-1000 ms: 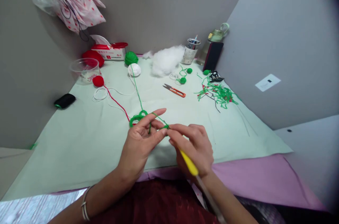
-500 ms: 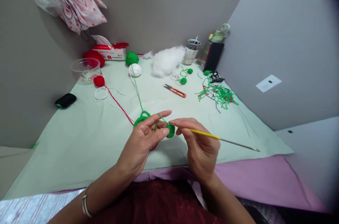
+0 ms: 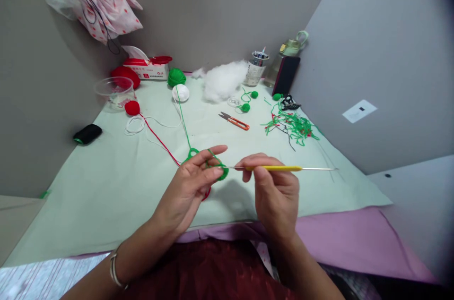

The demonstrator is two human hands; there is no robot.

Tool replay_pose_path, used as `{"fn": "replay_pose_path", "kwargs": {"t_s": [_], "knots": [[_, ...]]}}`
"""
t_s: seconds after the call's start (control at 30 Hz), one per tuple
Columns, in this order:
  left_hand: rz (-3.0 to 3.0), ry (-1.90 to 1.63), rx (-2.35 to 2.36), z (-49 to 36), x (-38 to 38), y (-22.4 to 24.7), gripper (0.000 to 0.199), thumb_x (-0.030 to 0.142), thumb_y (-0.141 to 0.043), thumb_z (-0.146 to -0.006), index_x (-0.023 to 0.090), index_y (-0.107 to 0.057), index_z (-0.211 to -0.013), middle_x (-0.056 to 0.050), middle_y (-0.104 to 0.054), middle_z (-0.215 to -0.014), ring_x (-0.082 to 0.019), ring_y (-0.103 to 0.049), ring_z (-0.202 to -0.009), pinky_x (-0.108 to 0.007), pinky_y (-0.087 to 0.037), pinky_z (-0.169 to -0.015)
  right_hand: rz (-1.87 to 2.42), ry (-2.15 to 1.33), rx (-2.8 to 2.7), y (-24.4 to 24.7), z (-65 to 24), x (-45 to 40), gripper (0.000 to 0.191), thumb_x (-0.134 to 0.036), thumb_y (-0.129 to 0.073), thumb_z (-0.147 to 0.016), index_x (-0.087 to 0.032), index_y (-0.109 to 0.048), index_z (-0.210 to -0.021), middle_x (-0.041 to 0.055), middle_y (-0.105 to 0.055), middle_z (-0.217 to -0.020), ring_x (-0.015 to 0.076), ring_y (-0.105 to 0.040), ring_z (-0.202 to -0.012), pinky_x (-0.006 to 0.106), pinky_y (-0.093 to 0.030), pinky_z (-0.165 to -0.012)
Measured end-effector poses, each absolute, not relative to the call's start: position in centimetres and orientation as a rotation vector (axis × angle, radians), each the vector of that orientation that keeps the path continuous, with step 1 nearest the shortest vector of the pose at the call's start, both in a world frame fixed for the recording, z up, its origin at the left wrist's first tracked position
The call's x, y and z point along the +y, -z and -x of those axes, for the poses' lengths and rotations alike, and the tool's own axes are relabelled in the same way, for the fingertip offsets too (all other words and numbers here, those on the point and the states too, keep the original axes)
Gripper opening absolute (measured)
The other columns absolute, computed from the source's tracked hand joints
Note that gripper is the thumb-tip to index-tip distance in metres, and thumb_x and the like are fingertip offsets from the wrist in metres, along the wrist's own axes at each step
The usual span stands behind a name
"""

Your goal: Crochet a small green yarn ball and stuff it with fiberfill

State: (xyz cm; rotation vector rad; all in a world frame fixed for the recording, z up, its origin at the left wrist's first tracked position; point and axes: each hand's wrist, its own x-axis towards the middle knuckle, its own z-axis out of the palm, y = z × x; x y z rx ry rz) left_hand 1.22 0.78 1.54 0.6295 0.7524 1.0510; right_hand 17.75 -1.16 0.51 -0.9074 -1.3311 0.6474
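Note:
My left hand (image 3: 191, 186) pinches a small green crochet piece (image 3: 223, 175) between thumb and fingers, its index finger stretched out with green yarn looped over it. From my right hand (image 3: 275, 186), closed on its yellow handle, a crochet hook (image 3: 280, 168) points left, its metal tip at the piece. The hook's other metal end sticks out to the right. Green yarn (image 3: 183, 123) runs up toward a green yarn ball (image 3: 176, 77). Behind the left hand, green loops and a bit of red (image 3: 206, 193) are partly hidden.
Orange thread snips (image 3: 234, 121) lie beyond the hands. White stuffing (image 3: 225, 81), a white ball (image 3: 180, 93) and a red yarn ball (image 3: 132, 107) sit farther back. Yarn scraps (image 3: 296, 125) are heaped at right, near a phone (image 3: 285, 76). A clear plastic cup (image 3: 115, 93) stands at left.
My right hand has shifted slightly right, and the hook has swung from slanting down to nearly level. More of its shaft shows beside the green piece, which has moved slightly left.

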Motion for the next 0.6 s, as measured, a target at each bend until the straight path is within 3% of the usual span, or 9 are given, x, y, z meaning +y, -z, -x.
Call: {"fn": "replay_pose_path", "kwargs": {"t_s": [0.07, 0.13, 0.27, 0.4, 0.6], "knots": [[-0.760, -1.051, 0.782, -1.36, 0.42, -1.42, 0.035, 0.029, -0.091, -0.079, 0.030, -0.085, -0.113, 0.000, -0.069, -0.086, -0.010, -0.055, -0.077, -0.020, -0.045, -0.074, 0.923, -0.693, -1.368, -0.43, -17.60, -1.14, 0.017, -0.031, -0.066, -0.103, -0.025, -0.081, -0.100, 0.0046, -0.081, -0.093, 0.0189, -0.071, -0.079, 0.033, -0.059, -0.068], [-0.850, -1.045, 0.815, -1.35, 0.14, -1.20, 0.032, 0.033, -0.087, -0.084, 0.033, -0.085, -0.115, -0.002, -0.072, -0.095, -0.014, -0.057, -0.086, -0.022, -0.043, -0.072, 0.965, -0.706, -1.352, -0.19, -17.60, -1.07, 0.016, -0.030, -0.066, -0.103, -0.025, -0.081, -0.102, 0.0042, -0.082, -0.095, 0.0175, -0.070, -0.077, 0.032, -0.059, -0.070], [-0.893, -1.042, 0.863, -0.95, 0.05, -1.04, 0.029, 0.036, -0.085, -0.084, 0.035, -0.085, -0.113, -0.001, -0.067, -0.096, -0.014, -0.053, -0.080, -0.025, -0.036, -0.062, 0.919, -0.832, -1.229, 0.14, -17.98, -0.80, 0.018, -0.032, -0.064, -0.105, -0.025, -0.080, -0.101, 0.0031, -0.081, -0.095, 0.0143, -0.066, -0.071, 0.031, -0.058, -0.072], [-0.882, -1.044, 0.877, -0.78, 0.16, -1.32, 0.028, 0.034, -0.085, -0.084, 0.034, -0.085, -0.112, -0.002, -0.065, -0.095, -0.014, -0.052, -0.079, -0.026, -0.037, -0.064, 0.865, -0.911, -1.199, -0.06, -18.09, -0.69, 0.020, -0.033, -0.061, -0.107, -0.023, -0.077, -0.100, 0.0039, -0.080, -0.093, 0.0144, -0.066, -0.070, 0.032, -0.059, -0.072], [-0.914, -1.102, 0.900, -0.85, 0.23, -1.15, 0.026, 0.030, -0.086, -0.083, 0.030, -0.086, -0.109, -0.001, -0.063, -0.089, -0.014, -0.051, -0.077, -0.026, -0.039, -0.064, 0.945, -0.666, -1.357, -0.59, -17.90, -1.66, 0.021, -0.023, -0.055, -0.109, -0.024, -0.076, -0.106, 0.0025, -0.081, -0.098, 0.0137, -0.067, -0.072, 0.031, -0.057, -0.072]]}}
